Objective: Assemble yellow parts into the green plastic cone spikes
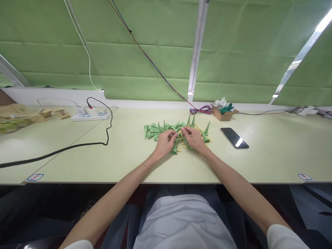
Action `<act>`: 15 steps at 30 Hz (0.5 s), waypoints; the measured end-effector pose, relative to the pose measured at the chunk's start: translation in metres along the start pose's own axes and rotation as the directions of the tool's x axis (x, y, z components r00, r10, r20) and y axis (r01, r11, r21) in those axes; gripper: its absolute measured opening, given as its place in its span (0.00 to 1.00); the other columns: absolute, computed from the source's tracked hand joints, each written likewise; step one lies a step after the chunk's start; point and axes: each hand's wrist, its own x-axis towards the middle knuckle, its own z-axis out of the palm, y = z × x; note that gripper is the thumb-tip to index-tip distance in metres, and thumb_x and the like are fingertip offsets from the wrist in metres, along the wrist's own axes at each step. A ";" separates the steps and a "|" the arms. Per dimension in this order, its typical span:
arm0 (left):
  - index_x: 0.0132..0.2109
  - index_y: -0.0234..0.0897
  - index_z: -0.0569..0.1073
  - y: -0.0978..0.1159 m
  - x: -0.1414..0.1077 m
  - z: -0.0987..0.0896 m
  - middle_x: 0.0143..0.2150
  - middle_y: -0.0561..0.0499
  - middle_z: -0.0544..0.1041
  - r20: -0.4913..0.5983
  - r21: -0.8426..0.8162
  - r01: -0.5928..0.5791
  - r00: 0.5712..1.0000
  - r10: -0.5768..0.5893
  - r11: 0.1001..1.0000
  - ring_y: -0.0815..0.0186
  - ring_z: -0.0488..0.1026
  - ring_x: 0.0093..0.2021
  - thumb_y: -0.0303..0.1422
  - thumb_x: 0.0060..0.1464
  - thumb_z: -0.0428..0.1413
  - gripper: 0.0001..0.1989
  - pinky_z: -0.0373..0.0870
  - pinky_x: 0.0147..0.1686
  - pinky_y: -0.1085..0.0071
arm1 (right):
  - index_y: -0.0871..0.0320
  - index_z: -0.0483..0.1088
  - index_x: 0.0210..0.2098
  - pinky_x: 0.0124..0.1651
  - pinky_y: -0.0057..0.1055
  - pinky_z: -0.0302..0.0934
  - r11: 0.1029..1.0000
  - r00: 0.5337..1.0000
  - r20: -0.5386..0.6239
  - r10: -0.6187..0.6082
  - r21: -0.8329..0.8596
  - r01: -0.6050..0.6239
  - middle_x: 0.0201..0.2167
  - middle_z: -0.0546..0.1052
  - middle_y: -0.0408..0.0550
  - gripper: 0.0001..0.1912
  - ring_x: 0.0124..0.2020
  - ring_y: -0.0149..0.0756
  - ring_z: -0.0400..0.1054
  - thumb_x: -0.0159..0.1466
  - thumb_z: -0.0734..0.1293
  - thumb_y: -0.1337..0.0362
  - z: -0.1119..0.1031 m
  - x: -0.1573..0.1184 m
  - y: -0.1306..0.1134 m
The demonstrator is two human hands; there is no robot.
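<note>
Green blinds [145, 62] hang behind a pale table [124, 166], where both my hands meet over a pile of green cones [152, 131].
My left hand [165, 142] and right hand [194, 139] nearly touch, fingertips drawn in to a pinch at a small yellow piece [179, 132]; it is too small for me to tell which hand is clamped on it. Most of the cones lie heaped beside and beyond my left hand, a few point up just past both hands, and one lies below them, its wide end towards me. More yellow bits [211, 140] are strewn around my right hand. Right of that hand, well clear of the pile, lies a dark phone [234, 138]; beyond it sits a small cardboard box [222, 115]. Far left of my left hand is a white power strip [90, 116].
</note>
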 end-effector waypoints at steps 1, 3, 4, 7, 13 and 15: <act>0.36 0.37 0.75 0.000 0.000 0.000 0.34 0.51 0.78 0.001 -0.012 0.017 1.000 -0.017 1.000 0.68 0.69 0.30 0.34 0.61 0.52 0.10 0.66 0.33 0.72 | 0.57 0.73 0.31 0.32 0.29 0.60 1.000 1.000 0.012 -0.004 0.027 0.004 0.25 0.76 0.44 0.18 0.26 0.32 0.68 0.70 0.58 0.55 0.000 0.000 -0.001; 0.36 0.37 0.75 0.001 0.001 -0.001 0.34 0.51 0.78 0.006 -0.032 0.039 0.999 -0.039 0.999 0.68 0.69 0.30 0.35 0.61 0.51 0.10 0.66 0.33 0.71 | 0.56 0.75 0.37 0.34 0.29 0.62 0.998 0.999 0.037 -0.016 0.065 0.013 0.31 0.79 0.46 0.15 0.31 0.34 0.72 0.69 0.59 0.57 -0.001 0.000 -0.002; 0.36 0.37 0.75 0.002 0.001 -0.001 0.34 0.51 0.78 0.009 -0.040 0.045 0.999 -0.045 0.998 0.68 0.69 0.31 0.36 0.61 0.51 0.11 0.66 0.33 0.71 | 0.56 0.75 0.38 0.35 0.30 0.64 0.997 0.999 0.048 -0.019 0.075 0.015 0.34 0.80 0.47 0.14 0.34 0.35 0.73 0.68 0.60 0.57 -0.001 0.000 -0.003; 0.36 0.36 0.74 0.004 0.001 -0.002 0.33 0.51 0.77 0.013 -0.056 0.077 0.997 -0.077 0.995 0.67 0.69 0.31 0.38 0.61 0.51 0.12 0.66 0.33 0.71 | 0.56 0.75 0.40 0.38 0.31 0.66 0.996 0.997 0.070 -0.009 0.091 0.003 0.38 0.80 0.48 0.12 0.37 0.37 0.73 0.67 0.62 0.58 -0.001 0.000 -0.006; 0.36 0.36 0.74 0.008 0.001 -0.003 0.33 0.51 0.77 0.023 -0.063 0.107 0.994 -0.106 0.992 0.66 0.70 0.32 0.39 0.61 0.51 0.12 0.66 0.33 0.71 | 0.57 0.74 0.37 0.36 0.31 0.65 0.994 0.997 0.081 -0.002 0.106 -0.007 0.33 0.79 0.47 0.10 0.34 0.35 0.72 0.65 0.64 0.58 -0.001 0.000 -0.006; 0.37 0.36 0.74 0.007 0.001 -0.003 0.34 0.51 0.77 0.017 -0.055 0.099 0.995 -0.098 0.994 0.67 0.70 0.32 0.38 0.61 0.51 0.12 0.66 0.33 0.71 | 0.57 0.73 0.36 0.36 0.30 0.65 0.995 0.997 0.072 -0.010 0.102 0.003 0.32 0.78 0.47 0.10 0.33 0.35 0.71 0.65 0.64 0.58 -0.001 0.000 -0.005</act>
